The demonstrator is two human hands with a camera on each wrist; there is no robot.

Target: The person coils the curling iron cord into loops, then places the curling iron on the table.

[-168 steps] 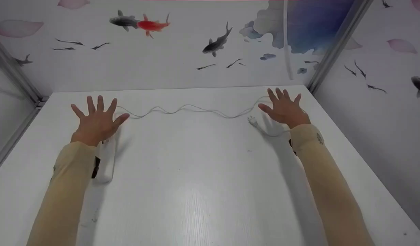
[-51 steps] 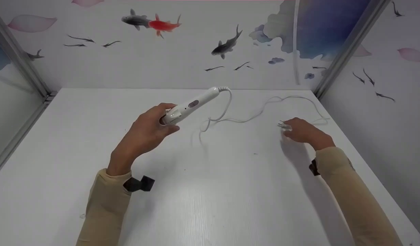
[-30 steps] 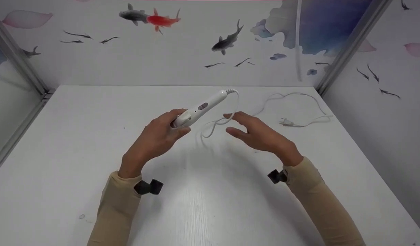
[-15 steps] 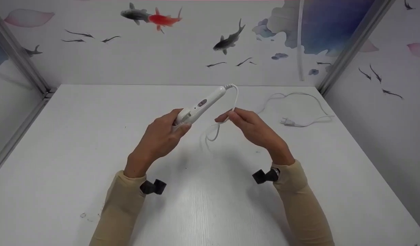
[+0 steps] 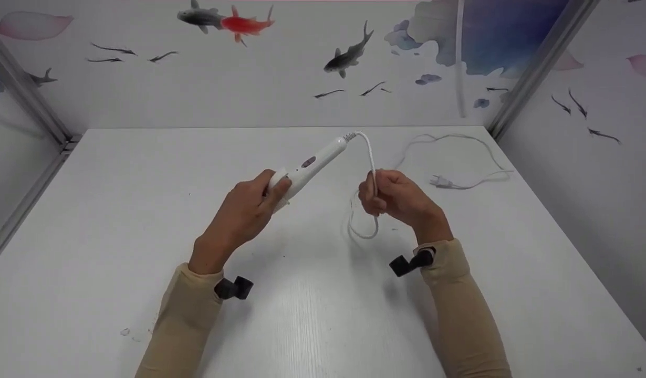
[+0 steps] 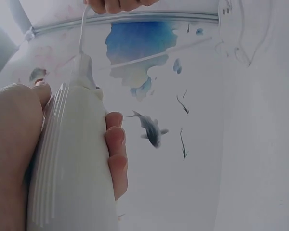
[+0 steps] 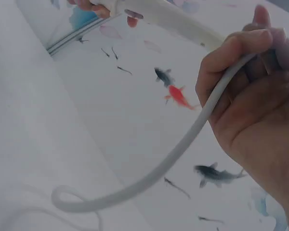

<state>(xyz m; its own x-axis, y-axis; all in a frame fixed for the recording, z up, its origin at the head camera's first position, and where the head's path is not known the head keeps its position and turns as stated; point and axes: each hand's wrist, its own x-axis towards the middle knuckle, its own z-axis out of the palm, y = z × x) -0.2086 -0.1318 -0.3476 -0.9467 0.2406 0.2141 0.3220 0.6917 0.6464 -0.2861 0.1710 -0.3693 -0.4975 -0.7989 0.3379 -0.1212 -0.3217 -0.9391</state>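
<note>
In the head view, my left hand (image 5: 244, 210) grips a white hair straightener (image 5: 323, 157) above the table, thumb on top. Its cord end tilts up to the right, and a dark oval switch shows on its body. Fingers (image 6: 116, 137) wrap round the ridged white body in the left wrist view. My right hand (image 5: 404, 197) holds the white cord (image 5: 370, 144) a short way from the straightener, with curled fingers. Below that hand the cord hangs in a loop. In the right wrist view the cord (image 7: 168, 161) passes under the bent fingers. The straightener's lower end is hidden by my left hand.
A two-pin plug (image 5: 441, 181) lies on the white table (image 5: 302, 315) at the right, with the rest of the cord curving behind it. Walls printed with fish (image 5: 349, 58) stand at the back and sides, joined by metal posts.
From both hands spread out, my left hand took up the straightener. My right hand let go of the plug, moved left to the cord, and now grips it, drawn slightly right.
</note>
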